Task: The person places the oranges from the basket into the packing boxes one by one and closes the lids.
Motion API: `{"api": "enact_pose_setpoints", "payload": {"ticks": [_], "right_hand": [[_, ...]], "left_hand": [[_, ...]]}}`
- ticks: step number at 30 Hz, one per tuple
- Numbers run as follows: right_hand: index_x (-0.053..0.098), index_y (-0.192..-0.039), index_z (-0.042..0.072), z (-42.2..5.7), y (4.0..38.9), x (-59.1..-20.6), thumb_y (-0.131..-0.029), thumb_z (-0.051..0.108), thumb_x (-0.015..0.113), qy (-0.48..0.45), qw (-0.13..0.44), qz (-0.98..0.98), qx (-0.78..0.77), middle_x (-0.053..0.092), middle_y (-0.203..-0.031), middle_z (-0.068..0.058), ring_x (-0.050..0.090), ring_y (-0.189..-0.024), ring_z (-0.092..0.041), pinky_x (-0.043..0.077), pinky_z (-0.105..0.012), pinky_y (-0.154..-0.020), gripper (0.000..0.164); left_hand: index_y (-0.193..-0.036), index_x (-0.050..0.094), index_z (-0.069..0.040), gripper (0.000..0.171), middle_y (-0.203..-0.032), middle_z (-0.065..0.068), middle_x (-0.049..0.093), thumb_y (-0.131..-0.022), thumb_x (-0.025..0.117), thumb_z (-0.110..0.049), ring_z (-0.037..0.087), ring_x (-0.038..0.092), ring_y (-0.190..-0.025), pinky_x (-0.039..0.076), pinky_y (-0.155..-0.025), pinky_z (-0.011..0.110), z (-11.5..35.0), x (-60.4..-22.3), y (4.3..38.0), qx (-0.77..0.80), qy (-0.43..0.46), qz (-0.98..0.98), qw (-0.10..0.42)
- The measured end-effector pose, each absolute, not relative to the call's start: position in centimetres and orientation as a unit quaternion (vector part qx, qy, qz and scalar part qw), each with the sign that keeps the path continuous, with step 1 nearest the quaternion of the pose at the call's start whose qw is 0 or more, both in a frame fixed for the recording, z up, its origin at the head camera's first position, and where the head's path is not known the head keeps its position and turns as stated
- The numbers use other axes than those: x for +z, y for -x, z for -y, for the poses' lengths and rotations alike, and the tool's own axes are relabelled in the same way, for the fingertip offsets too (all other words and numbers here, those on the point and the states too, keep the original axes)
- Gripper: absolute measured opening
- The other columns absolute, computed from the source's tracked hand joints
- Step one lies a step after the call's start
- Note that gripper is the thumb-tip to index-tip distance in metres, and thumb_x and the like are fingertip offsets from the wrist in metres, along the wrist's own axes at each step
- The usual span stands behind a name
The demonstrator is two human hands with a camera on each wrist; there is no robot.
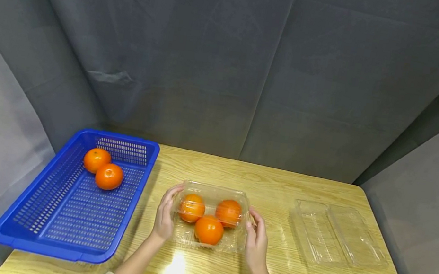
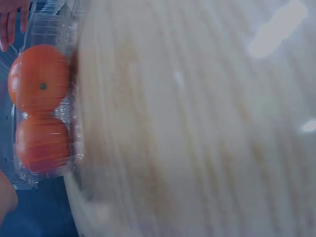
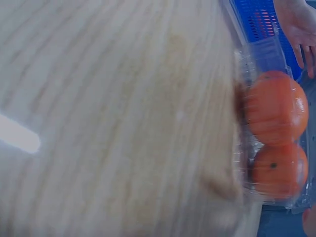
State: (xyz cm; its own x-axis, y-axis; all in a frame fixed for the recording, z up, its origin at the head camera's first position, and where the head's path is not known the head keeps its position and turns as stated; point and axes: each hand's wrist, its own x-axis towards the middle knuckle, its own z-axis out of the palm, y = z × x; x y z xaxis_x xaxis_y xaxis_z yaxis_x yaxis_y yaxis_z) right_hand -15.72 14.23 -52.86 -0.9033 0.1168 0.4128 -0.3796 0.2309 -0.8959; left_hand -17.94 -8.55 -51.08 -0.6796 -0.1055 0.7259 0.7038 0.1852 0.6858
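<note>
A clear plastic clamshell box [image 1: 215, 193] sits on the wooden table in front of me. Inside are three oranges: one front [image 1: 209, 230], one back left [image 1: 192, 208] and one back right [image 1: 229, 213]. Its clear lid overlaps the back two in the head view. My left hand [image 1: 165, 214] touches the left side, fingers extended along it. At the opposite side, my right hand [image 1: 256, 243] rests its fingertips and thumb by the edge. Both wrist views show two oranges through the clear wall, and the opposite hand's fingers look straight at the far end.
A blue plastic basket [image 1: 128, 225] stands on the left, with two oranges [image 1: 109, 177] near its back. To the right, another clear clamshell box [image 1: 333, 236] lies unfolded on the table [image 1: 280, 189]. Grey cloth [image 1: 214, 59] hangs behind and along both sides.
</note>
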Motion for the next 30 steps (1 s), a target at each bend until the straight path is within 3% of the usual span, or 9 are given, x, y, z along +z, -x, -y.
{"api": "enact_pose_setpoints", "payload": {"ticks": [7,13,18,24,30], "right_hand": [[0.039,-0.121,-0.020,-13.9,14.2,-52.2,-0.089,-0.011,0.040,-0.132,0.217,0.778,0.575,0.043,-0.123,-0.036,0.037,-0.114,-0.046,0.028,-0.011,-0.094,0.033],[0.041,-0.120,-0.020,-14.1,14.1,-53.2,-0.085,-0.015,0.041,-0.161,0.244,0.778,0.556,0.046,-0.122,-0.035,0.040,-0.111,-0.045,0.026,-0.009,-0.094,0.035],[0.043,-0.123,-0.016,-14.3,13.9,-53.9,-0.086,-0.014,0.042,-0.149,0.224,0.788,0.553,0.047,-0.125,-0.030,0.041,-0.115,-0.041,0.027,-0.013,-0.096,0.037],[0.046,-0.121,-0.012,-14.4,13.6,-54.2,-0.082,-0.016,0.045,-0.136,0.223,0.801,0.538,0.048,-0.124,-0.029,0.043,-0.119,-0.036,0.033,-0.024,-0.096,0.039],[0.048,-0.119,-0.011,-14.5,13.6,-54.8,-0.076,-0.021,0.047,-0.149,0.242,0.802,0.526,0.050,-0.122,-0.030,0.044,-0.116,-0.039,0.034,-0.022,-0.095,0.045]], "left_hand": [[-0.114,0.043,0.022,0.042,-0.113,0.039,0.045,-0.079,0.022,0.017,0.051,0.041,-0.105,0.028,-0.102,0.027,9.0,-54.2,17.8,-0.574,0.174,0.727,0.333],[-0.117,0.045,0.015,0.039,-0.119,0.029,0.045,-0.088,0.022,0.002,0.040,0.042,-0.111,0.029,-0.099,0.037,9.3,-57.1,17.7,-0.534,0.137,0.768,0.325],[-0.115,0.046,0.012,0.037,-0.118,0.023,0.042,-0.094,0.022,-0.007,0.033,0.040,-0.110,0.031,-0.094,0.042,9.6,-58.1,17.0,-0.498,0.117,0.797,0.322],[-0.115,0.046,0.011,0.032,-0.115,0.022,0.044,-0.090,0.028,0.000,0.033,0.041,-0.108,0.031,-0.093,0.040,9.7,-59.1,16.5,-0.481,0.123,0.804,0.326],[-0.120,0.045,0.011,0.036,-0.119,0.022,0.045,-0.089,0.031,0.002,0.034,0.041,-0.112,0.030,-0.096,0.041,9.9,-59.7,16.1,-0.478,0.126,0.810,0.317]]}}
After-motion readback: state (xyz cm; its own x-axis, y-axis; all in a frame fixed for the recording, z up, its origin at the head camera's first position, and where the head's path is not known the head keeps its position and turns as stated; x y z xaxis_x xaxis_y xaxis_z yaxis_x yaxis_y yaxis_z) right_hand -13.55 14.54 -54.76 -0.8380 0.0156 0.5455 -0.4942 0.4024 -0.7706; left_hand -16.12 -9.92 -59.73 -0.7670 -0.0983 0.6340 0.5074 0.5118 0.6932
